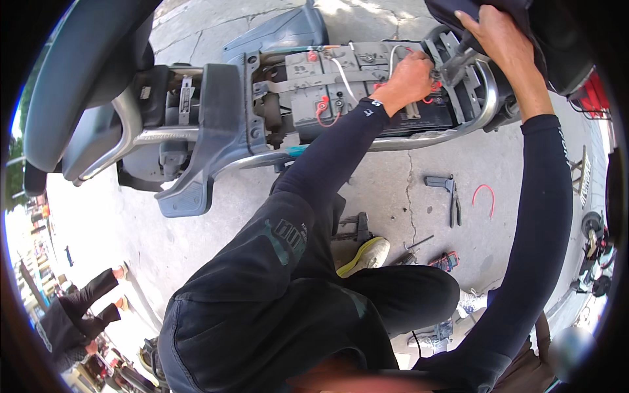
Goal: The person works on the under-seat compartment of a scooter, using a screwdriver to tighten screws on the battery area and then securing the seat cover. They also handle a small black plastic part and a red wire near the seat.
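Observation:
My left hand (pixel 411 77) is closed at the right end of a row of grey batteries (pixel 304 85) set in the open frame of a small vehicle. Its fingertips are hidden, close to a red cable and terminal. My right hand (pixel 499 34) grips the edge of a dark seat or cover (pixel 527 26) at the upper right. White cables (pixel 343 80) and a red-capped terminal (pixel 322 105) show on the batteries. A grey strap (pixel 301 82) runs across them.
A silver frame tube (pixel 432 140) curves along the near side. On the concrete below lie pliers (pixel 453 202), a short red cable (pixel 493 191) and a hex key (pixel 420 242). A grey plastic panel (pixel 282 36) rests beyond the frame. Another person (pixel 78 318) is at lower left.

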Motion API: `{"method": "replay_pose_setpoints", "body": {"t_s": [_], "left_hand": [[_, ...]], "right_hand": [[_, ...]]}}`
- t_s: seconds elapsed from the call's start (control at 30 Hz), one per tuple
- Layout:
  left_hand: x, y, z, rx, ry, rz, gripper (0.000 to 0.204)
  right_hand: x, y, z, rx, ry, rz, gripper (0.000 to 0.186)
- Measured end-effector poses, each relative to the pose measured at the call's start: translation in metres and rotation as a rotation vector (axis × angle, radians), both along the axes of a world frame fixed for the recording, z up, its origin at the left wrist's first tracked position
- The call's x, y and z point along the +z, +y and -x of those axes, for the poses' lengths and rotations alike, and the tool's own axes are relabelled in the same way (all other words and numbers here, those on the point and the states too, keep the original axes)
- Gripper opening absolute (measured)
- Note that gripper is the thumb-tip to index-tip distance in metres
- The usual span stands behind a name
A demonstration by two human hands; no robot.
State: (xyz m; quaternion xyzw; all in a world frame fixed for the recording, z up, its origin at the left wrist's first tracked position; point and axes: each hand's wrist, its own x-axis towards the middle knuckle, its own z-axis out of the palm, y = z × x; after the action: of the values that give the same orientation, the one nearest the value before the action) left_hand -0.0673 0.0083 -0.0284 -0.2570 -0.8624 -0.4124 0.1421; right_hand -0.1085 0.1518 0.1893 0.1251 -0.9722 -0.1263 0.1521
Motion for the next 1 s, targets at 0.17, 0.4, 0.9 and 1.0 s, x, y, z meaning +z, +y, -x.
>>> {"method": "replay_pose_setpoints", "body": {"t_s": [0.17, 0.4, 0.9, 1.0], "left_hand": [[-0.026, -0.012, -0.001, 0.075, -0.059, 0.006, 0.023], [-0.008, -0.005, 0.003, -0.001, 0.035, 0.162, 0.018], [0.112, -0.318, -0.115, 0.209, -0.136, 0.909, 0.044], [0.105, -0.332, -0.117, 0.192, -0.227, 0.837, 0.043]], "right_hand": [[0.008, -0.020, -0.005, 0.117, -0.498, 0.409, 0.057], [-0.001, -0.004, 0.010, 0.036, -0.244, 0.168, 0.042], [0.017, -0.016, 0.011, 0.180, -0.666, 0.419, 0.048], [-0.005, -0.002, 0.024, 0.076, -0.232, 0.211, 0.036]]}}
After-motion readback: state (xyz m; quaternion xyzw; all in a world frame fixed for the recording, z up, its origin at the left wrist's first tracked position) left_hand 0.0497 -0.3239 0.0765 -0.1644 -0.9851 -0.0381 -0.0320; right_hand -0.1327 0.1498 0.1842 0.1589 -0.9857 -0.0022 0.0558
